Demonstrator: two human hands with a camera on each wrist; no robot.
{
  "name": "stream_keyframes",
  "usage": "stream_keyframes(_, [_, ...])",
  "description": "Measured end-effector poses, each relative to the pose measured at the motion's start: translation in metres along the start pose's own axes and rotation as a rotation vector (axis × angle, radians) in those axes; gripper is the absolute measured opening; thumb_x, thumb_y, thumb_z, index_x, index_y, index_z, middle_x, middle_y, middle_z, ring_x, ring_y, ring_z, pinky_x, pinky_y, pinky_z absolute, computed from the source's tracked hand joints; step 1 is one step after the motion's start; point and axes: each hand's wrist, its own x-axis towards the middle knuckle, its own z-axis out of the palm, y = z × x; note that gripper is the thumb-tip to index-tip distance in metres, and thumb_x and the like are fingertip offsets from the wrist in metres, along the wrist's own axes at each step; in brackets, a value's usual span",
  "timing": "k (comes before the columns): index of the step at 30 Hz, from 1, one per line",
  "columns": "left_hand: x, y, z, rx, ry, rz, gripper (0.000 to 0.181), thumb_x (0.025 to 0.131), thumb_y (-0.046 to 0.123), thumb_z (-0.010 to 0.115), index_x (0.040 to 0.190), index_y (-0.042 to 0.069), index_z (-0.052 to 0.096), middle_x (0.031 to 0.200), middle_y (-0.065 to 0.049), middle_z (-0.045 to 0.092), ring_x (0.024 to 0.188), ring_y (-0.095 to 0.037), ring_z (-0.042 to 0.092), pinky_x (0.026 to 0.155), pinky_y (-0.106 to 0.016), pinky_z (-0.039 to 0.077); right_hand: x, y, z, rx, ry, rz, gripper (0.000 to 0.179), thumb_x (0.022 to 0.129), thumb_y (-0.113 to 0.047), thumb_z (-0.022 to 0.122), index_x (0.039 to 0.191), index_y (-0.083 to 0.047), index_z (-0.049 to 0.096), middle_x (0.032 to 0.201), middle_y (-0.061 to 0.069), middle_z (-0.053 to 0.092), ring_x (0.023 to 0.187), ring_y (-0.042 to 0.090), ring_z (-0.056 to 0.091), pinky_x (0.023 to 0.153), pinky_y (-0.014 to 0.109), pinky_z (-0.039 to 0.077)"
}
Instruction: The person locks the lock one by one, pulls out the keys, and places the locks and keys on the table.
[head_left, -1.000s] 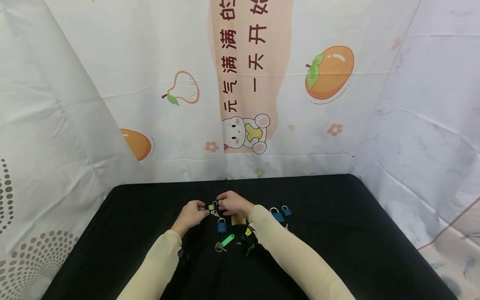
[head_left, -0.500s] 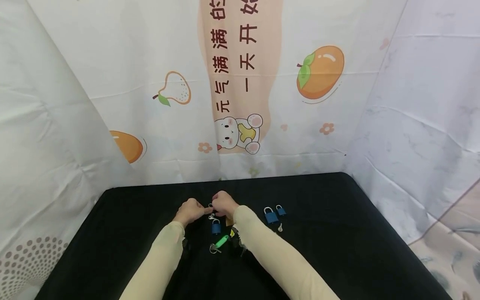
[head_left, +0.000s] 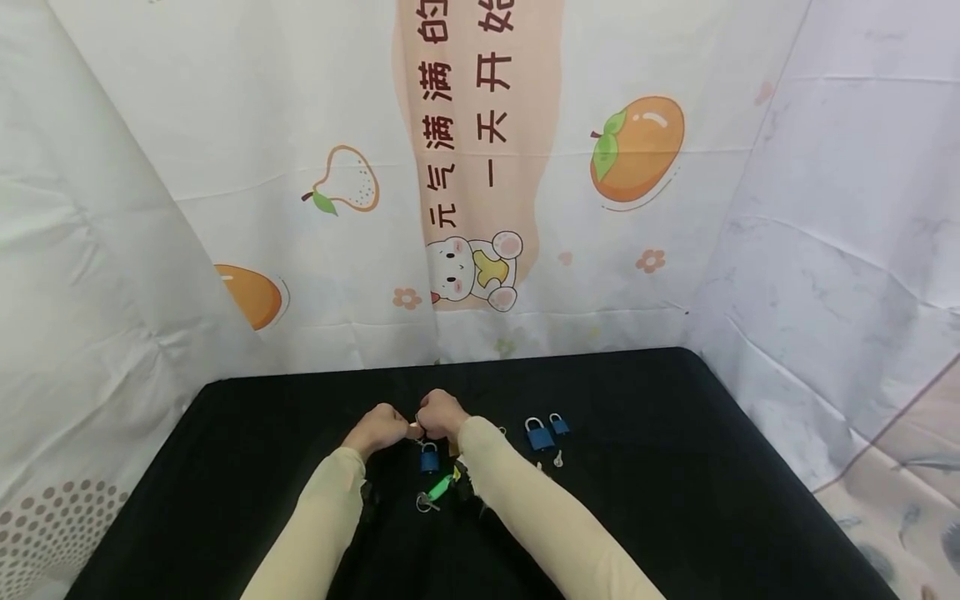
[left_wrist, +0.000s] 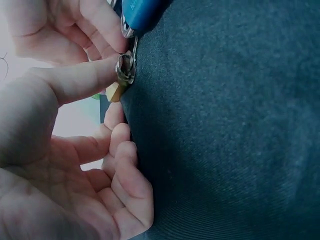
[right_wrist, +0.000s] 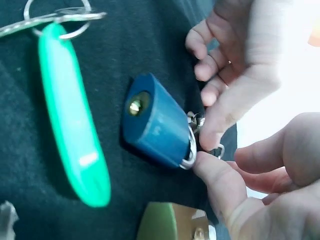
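Note:
In the head view, my left hand [head_left: 377, 429] and right hand [head_left: 441, 413] meet with fingertips together over the far middle of the black table. The left wrist view shows a small brass padlock [left_wrist: 115, 92] pinched between my left thumb and fingers, a small silver key and ring [left_wrist: 126, 67] by the thumb tip. A thin metal loop [right_wrist: 220, 150] shows between my right thumb and index finger; the fingers hide most of the lock. A blue padlock [right_wrist: 160, 122] lies on the cloth just in front of both hands.
Nearer me lies a green key tag [head_left: 441, 487] with ring and key. A larger brass padlock [right_wrist: 175, 225] sits beneath my right hand. To the right are a bigger blue padlock [head_left: 539, 438], a smaller one [head_left: 559, 426] and a loose key [head_left: 558, 459]. A printed curtain [head_left: 360, 275] hangs behind.
My right hand has moved left and down onto the small padlock, and its spread fingers have drawn together. My left fingers have come in around it. The head view has swung slightly right.

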Motion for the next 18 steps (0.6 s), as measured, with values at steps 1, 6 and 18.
stream_keyframes(1, [-0.001,0.000,-0.001,-0.006,-0.009,0.010,0.052,0.090,0.021,0.072,0.049,0.016,0.041,0.050,0.005,0.029,0.046,-0.012,0.023,0.048,-0.027,0.024,0.000,0.000,0.001,-0.018,-0.003,-0.011,0.040,0.094,0.003,0.054,0.133,0.005,0.061,0.120,0.013,0.064,0.064,0.015,0.051,0.053,0.026,0.043])
stream_keyframes(6, [-0.005,-0.003,-0.005,-0.013,-0.053,0.055,0.044,0.088,0.010,0.060,0.051,0.016,0.037,0.052,0.005,0.025,0.048,-0.011,0.018,0.049,-0.028,0.021,-0.004,-0.001,0.006,-0.121,-0.013,-0.074,0.032,0.093,0.004,0.053,0.063,-0.004,0.052,0.061,0.000,0.037,0.048,0.013,0.020,0.047,0.028,0.022])
stream_keyframes(18, [-0.013,-0.011,-0.008,-0.086,-0.035,0.085,0.041,0.094,0.028,0.072,0.063,0.012,0.050,0.062,0.003,0.040,0.056,-0.013,0.035,0.058,-0.031,0.036,-0.010,0.005,-0.002,0.079,-0.046,-0.113,0.030,0.103,-0.007,0.050,0.076,-0.003,0.063,0.068,0.001,0.051,0.055,0.012,0.040,0.051,0.025,0.037])
